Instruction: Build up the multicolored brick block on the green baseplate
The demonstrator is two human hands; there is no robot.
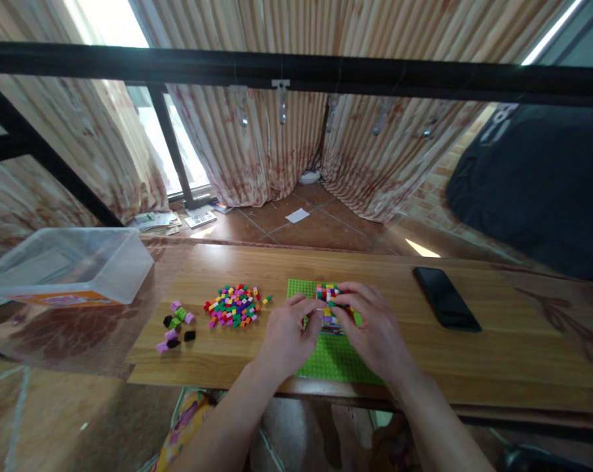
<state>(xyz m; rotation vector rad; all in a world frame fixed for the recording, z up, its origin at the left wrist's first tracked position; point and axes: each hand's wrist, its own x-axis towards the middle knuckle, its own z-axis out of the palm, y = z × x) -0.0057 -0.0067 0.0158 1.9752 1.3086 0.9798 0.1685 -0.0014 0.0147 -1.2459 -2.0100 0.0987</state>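
A green baseplate (334,359) lies on the wooden board (498,341) in front of me. A multicoloured block of small bricks (327,293) stands on its far part. My left hand (287,334) rests at the block's left side, fingers curled and pinched toward it. My right hand (372,328) is at the block's right side, fingers bent and touching the bricks. What the fingertips pinch is too small to name. A heap of small coloured bricks (233,305) lies to the left of the plate.
A few pink, green and black bricks (175,326) lie further left. A clear plastic tub (67,265) stands at the far left. A black phone (445,297) lies to the right. A black metal frame (296,71) crosses overhead.
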